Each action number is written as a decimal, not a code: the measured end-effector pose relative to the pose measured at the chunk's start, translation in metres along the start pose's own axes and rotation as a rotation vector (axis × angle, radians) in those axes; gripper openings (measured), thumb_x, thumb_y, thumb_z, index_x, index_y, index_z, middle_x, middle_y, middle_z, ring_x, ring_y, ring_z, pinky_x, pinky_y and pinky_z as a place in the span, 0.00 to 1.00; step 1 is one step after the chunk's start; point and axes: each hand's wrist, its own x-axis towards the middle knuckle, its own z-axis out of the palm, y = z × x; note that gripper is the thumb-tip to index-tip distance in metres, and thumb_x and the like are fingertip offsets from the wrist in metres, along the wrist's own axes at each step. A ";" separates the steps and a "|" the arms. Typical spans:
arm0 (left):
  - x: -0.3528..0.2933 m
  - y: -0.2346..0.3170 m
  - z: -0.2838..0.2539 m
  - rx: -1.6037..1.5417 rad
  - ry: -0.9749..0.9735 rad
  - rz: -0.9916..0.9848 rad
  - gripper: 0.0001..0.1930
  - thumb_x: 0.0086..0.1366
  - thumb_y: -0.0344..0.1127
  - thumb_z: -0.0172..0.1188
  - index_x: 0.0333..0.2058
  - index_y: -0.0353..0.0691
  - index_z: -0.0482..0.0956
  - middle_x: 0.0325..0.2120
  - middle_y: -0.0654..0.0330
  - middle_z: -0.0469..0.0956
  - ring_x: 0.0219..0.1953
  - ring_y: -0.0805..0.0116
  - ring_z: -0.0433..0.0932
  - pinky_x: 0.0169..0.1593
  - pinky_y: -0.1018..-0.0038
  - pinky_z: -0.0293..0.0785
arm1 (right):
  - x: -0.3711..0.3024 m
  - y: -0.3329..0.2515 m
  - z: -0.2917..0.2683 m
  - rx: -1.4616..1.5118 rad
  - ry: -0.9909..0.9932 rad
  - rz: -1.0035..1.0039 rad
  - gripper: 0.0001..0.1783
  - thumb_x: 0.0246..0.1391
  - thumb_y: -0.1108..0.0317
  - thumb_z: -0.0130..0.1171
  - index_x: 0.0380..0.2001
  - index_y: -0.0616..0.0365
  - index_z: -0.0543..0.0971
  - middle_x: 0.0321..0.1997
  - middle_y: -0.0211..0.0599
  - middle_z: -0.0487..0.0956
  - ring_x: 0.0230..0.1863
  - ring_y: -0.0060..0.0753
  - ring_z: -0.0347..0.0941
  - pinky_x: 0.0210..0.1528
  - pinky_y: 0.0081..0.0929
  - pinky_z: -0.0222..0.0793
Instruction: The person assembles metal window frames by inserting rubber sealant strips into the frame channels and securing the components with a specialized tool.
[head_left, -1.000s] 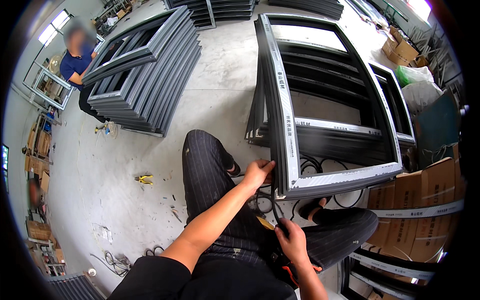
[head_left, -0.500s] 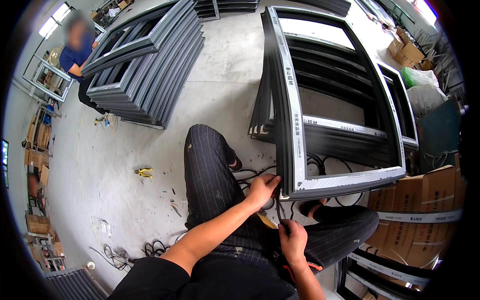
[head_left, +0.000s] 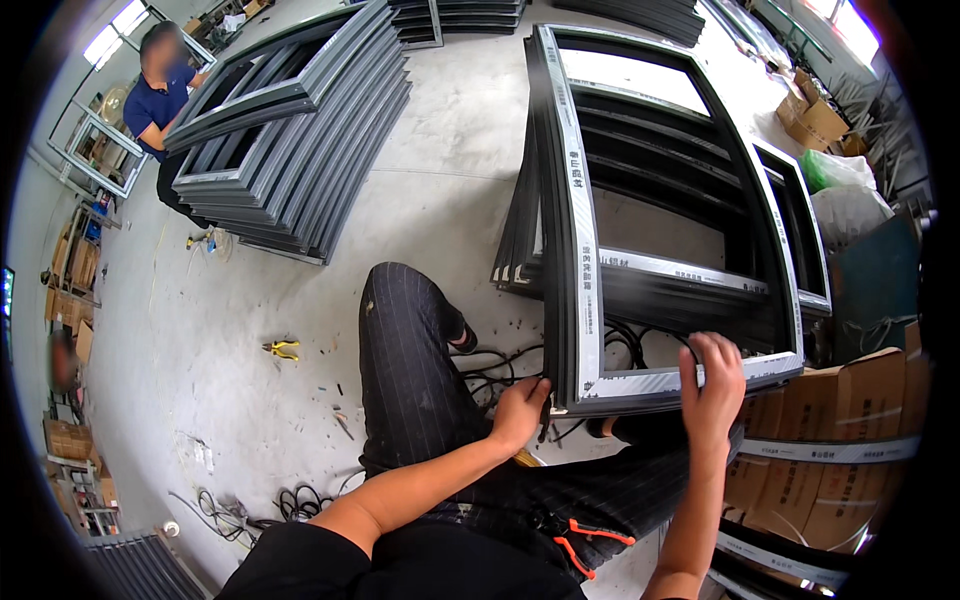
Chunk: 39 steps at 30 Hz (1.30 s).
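A dark window frame (head_left: 587,250) with pale protective film lies on top of a stack of similar frames in front of me. At its near left corner my left hand (head_left: 522,414) is closed in a pinch, with a black flexible strip (head_left: 545,428) at the fingertips; part of the grip is hidden. Over the near rail, towards its right end, my right hand (head_left: 713,385) has its fingers bent around; what they hold, if anything, I cannot make out. Orange-handled pliers (head_left: 590,545) lie against my dark striped trousers.
Yellow-handled pliers (head_left: 282,349) and scraps lie on the floor at left. Black cables (head_left: 300,502) coil nearby. A tall frame stack (head_left: 330,150) stands at the back left, a person (head_left: 160,100) beside it. Cardboard boxes (head_left: 830,410) stand at right.
My right hand has moved up and right, from the black strip below the corner to the near rail. The left hand stays at the corner. The orange-handled pliers now show fully.
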 end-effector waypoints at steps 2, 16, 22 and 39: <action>-0.002 0.007 0.005 -0.030 0.006 -0.019 0.18 0.70 0.41 0.49 0.31 0.31 0.76 0.20 0.52 0.76 0.23 0.61 0.75 0.31 0.65 0.67 | -0.017 0.047 0.023 -0.108 -0.270 0.139 0.13 0.52 0.63 0.61 0.21 0.61 0.75 0.23 0.42 0.76 0.28 0.51 0.72 0.35 0.43 0.66; 0.062 0.049 -0.049 0.107 0.062 0.108 0.21 0.70 0.44 0.52 0.30 0.28 0.77 0.19 0.58 0.74 0.23 0.72 0.73 0.30 0.73 0.68 | -0.007 0.004 0.069 -0.114 -0.171 0.177 0.22 0.56 0.62 0.56 0.12 0.60 0.69 0.15 0.43 0.70 0.24 0.50 0.68 0.31 0.44 0.62; 0.031 0.036 -0.055 -0.021 -0.044 0.005 0.19 0.70 0.47 0.53 0.40 0.32 0.70 0.27 0.60 0.74 0.23 0.74 0.74 0.27 0.76 0.71 | -0.014 -0.018 0.037 -0.058 -0.055 0.048 0.08 0.51 0.68 0.60 0.33 0.60 0.77 0.38 0.48 0.75 0.43 0.51 0.71 0.46 0.40 0.66; -0.018 0.030 -0.073 -0.376 -0.251 -0.221 0.11 0.71 0.41 0.51 0.35 0.41 0.74 0.21 0.72 0.66 0.23 0.81 0.64 0.27 0.82 0.59 | -0.156 -0.099 -0.057 0.066 -1.188 -0.002 0.27 0.36 0.55 0.68 0.43 0.55 0.79 0.40 0.38 0.77 0.42 0.41 0.71 0.42 0.37 0.67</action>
